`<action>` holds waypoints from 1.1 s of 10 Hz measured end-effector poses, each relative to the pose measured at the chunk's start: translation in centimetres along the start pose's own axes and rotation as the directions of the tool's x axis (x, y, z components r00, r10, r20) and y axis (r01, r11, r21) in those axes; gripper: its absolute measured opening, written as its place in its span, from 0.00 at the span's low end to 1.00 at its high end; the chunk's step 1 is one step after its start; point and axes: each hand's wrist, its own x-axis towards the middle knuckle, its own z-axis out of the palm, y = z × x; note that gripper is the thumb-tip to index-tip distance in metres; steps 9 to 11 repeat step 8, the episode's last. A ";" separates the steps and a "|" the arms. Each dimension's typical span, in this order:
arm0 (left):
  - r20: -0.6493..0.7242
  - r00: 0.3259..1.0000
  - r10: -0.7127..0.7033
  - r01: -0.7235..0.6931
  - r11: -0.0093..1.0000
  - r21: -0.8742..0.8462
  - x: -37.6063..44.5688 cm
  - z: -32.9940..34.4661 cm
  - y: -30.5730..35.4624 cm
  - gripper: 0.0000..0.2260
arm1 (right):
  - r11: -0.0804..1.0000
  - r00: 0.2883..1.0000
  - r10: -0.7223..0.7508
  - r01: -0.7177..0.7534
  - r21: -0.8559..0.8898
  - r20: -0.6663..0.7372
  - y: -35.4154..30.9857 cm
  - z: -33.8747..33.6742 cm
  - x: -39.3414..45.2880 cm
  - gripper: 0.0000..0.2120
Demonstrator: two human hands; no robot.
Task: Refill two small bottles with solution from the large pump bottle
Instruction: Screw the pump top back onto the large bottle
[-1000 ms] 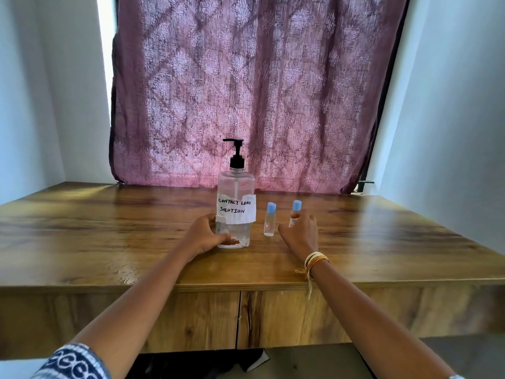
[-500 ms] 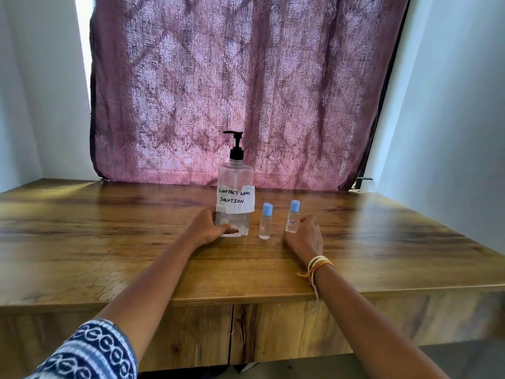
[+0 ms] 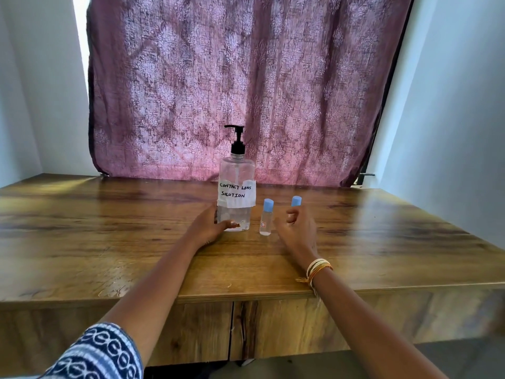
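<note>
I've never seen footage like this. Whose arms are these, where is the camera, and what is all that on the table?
There is no machine here: a person wears a wide-angle camera on the head, so you look forward and down along both arms. On the wooden table stands a large pump bottle with a handwritten label reading "contact lens solution", and beside it two small bottles with blue caps. The left hand grips the base of the pump bottle. The right hand is raised in front of the farther small bottle, hiding its body, so I cannot tell whether the fingers touch it. The nearer small bottle stands free between the hands. A patterned curtain hangs behind.
</note>
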 end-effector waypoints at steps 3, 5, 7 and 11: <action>-0.008 1.000 0.013 -0.012 0.996 0.086 -0.1 0.1 0.0 0.28 | 0.958 0.959 -0.037 0.114 -0.263 0.282 -1.3 1.9 0.8 0.11; -0.004 1.000 -0.012 0.012 0.994 0.112 0.2 0.3 -0.2 0.27 | 0.953 0.965 -0.008 0.086 -0.290 0.262 -1.7 3.0 2.0 0.07; 0.008 0.997 -0.072 0.071 0.993 0.096 0.2 0.4 -0.2 0.27 | 0.957 0.971 -0.010 0.078 -0.278 0.237 -1.1 3.5 1.8 0.06; -0.001 0.998 -0.065 0.065 0.993 0.094 0.1 0.4 -0.1 0.27 | 0.961 0.973 -0.011 0.074 -0.266 0.231 -1.0 3.4 1.5 0.06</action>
